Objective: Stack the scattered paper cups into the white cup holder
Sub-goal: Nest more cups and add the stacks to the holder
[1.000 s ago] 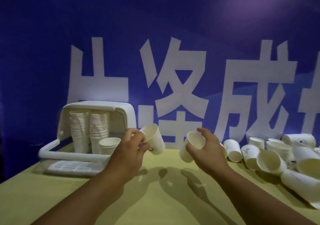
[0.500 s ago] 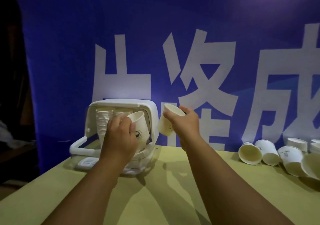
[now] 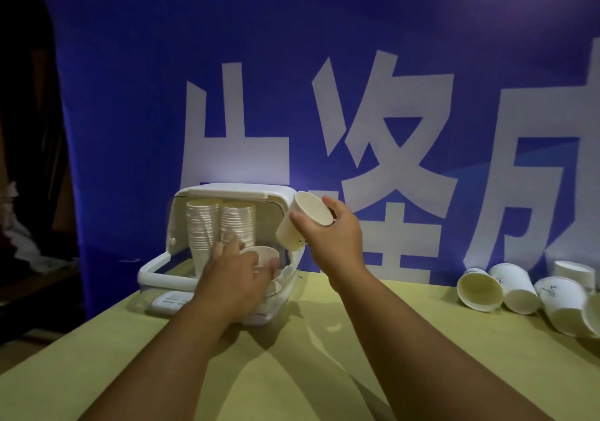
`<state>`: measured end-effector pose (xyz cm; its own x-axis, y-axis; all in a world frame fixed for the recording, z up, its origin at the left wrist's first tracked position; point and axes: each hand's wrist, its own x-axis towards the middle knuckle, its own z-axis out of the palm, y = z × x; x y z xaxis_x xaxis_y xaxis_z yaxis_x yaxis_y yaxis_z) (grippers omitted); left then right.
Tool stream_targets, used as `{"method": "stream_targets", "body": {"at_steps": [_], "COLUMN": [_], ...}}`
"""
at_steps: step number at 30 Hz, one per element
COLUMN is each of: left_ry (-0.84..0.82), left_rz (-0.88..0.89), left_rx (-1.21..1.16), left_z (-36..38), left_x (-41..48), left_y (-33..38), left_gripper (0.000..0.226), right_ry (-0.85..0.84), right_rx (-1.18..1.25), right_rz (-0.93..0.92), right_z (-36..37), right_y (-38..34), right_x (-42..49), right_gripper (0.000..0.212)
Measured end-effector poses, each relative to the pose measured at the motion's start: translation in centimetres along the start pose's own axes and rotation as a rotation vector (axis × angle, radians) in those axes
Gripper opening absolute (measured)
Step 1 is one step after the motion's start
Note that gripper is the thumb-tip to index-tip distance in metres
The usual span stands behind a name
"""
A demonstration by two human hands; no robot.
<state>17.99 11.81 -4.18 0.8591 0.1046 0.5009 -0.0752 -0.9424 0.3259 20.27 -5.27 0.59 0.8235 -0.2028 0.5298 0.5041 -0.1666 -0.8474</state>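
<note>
Cups point(image 3: 480, 287), likely light and crushable, are best gripped gently by the wall: one cup point(image 3: 305, 222) is clasped in the right hand point(image 3: 334, 242) mid-frame, another cup point(image 3: 264, 255) in the left hand point(image 3: 238, 273) inside the holder point(image 3: 227, 190).

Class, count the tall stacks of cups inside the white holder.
2: left stack and right stack, side by side in the cup holder; the left hand grips a shorter pile in front, partly hidden.

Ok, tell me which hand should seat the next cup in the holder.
Left: the left hand holds a paper cup inside the white cup holder; the right hand grips a tilted paper cup outside, by its corner.
</note>
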Motion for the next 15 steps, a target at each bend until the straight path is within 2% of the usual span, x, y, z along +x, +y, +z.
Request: {"method": "stream_targets", "body": {"at_steps": [2,4,9,13,15], "left_ry": [-0.046,-0.009,0.07,0.169,0.183], "left_rz": [-0.021,-0.053,-0.045,0.043,0.039], "left_rx": [-0.087,-0.21,-0.307,-0.226,-0.204], "left_z": [-0.2,-0.6,-0.5,-0.4,-0.3], "left_x": [-0.4,-0.5,-0.5,-0.4,-0.3], "left_y": [0.3,0.5,0.5,0.1,-0.1], "left_gripper": [0.045,0.046,0.108,0.117,0.119], "right_ry": [-0.03,-0.078,-0.199,-0.363,-0.413], "right_rx": [-0.036,-0.079,-0.233,-0.321,-0.313], "right_rz": [-0.025,-0.045,-0.092,-0.087,-0.077], "right_z": [0.5,0.9,1.8,2.4,2.4], "right_y": [-0.1,-0.1,-0.1,-0.2,-0.3], "right_x": [-0.4,-0.8,-1.7,-2.1,-2.4], "right_gripper": [0.076,0.077,0.077,0.087,0.082]}}
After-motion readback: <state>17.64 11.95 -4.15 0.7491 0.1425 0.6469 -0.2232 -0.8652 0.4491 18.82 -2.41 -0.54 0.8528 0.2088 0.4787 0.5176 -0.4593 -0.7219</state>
